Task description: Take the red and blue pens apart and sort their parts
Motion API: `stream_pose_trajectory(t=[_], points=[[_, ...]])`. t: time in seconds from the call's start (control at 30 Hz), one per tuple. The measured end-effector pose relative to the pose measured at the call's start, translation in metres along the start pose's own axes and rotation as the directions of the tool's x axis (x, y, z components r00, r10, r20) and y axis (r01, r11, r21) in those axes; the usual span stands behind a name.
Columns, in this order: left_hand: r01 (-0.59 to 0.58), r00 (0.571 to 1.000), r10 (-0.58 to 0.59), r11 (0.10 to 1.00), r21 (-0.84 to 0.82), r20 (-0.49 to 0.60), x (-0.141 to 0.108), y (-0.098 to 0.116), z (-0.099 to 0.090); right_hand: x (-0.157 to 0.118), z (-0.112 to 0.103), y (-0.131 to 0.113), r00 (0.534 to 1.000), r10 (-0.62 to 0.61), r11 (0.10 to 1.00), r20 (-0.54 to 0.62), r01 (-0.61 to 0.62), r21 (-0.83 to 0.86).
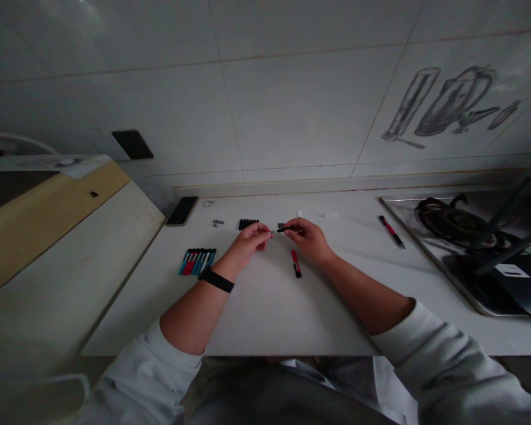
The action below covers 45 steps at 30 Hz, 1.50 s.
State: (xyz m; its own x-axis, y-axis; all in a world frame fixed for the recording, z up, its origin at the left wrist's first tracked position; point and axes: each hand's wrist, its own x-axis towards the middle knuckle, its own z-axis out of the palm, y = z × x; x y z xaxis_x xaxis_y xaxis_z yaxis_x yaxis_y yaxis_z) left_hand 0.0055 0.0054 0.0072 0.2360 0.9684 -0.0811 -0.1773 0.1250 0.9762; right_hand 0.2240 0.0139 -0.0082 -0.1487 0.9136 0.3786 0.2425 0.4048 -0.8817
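My left hand (pixel 250 241) is closed in a pinch, with a small light-coloured piece (pixel 272 232) at its fingertips, too small to name. Opposite it, my right hand (pixel 307 237) pinches a small black pen part (pixel 284 229) whose tip points toward the left hand. A narrow gap separates the two pieces. Just below the right hand lies a red and black pen barrel (pixel 296 264). Behind the left hand sits a row of small black pen parts (pixel 248 224). Several red, blue and white pen barrels (pixel 197 261) lie side by side left of my left wrist.
Small metal pieces (pixel 218 223), apparently springs, and thin clear pieces (pixel 330 215) lie toward the wall. A phone (pixel 182 211) rests at the back left. On the right, a red and black pen (pixel 392 231) lies beside the gas stove (pixel 429 254). A white cabinet (pixel 71 254) borders the left side.
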Motion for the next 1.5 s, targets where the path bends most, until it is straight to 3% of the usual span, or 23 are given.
stream_pose_trajectory(t=[0.33, 0.7, 0.97, 1.1, 1.5], points=[[0.0, 1.0, 0.0, 1.0, 0.025, 0.012, -0.005, -0.001, 0.006, -0.004, 0.001, -0.002, 0.998, -0.056, 0.995, 0.011, 0.057, -0.085], [-0.006, 1.0, 0.005, 1.0, 0.011, 0.016, 0.002, -0.006, -0.001, -0.008, -0.002, -0.008, 0.971, -0.225, 0.958, 0.079, 0.235, -0.165], [-0.046, 0.999, 0.046, 0.999, 0.019, 0.012, 0.004, -0.007, -0.002, -0.007, -0.004, -0.008, 0.988, -0.108, 0.958, 0.109, 0.133, -0.255], [-0.04, 0.999, 0.04, 0.999, 0.033, 0.0, 0.003, -0.006, -0.001, -0.007, -0.004, -0.005, 0.986, -0.124, 0.971, 0.114, 0.144, -0.19], [-0.04, 0.999, 0.04, 0.999, 0.032, -0.004, 0.004, -0.006, -0.001, -0.008, -0.005, -0.01, 0.984, -0.134, 0.949, 0.122, 0.162, -0.27]])
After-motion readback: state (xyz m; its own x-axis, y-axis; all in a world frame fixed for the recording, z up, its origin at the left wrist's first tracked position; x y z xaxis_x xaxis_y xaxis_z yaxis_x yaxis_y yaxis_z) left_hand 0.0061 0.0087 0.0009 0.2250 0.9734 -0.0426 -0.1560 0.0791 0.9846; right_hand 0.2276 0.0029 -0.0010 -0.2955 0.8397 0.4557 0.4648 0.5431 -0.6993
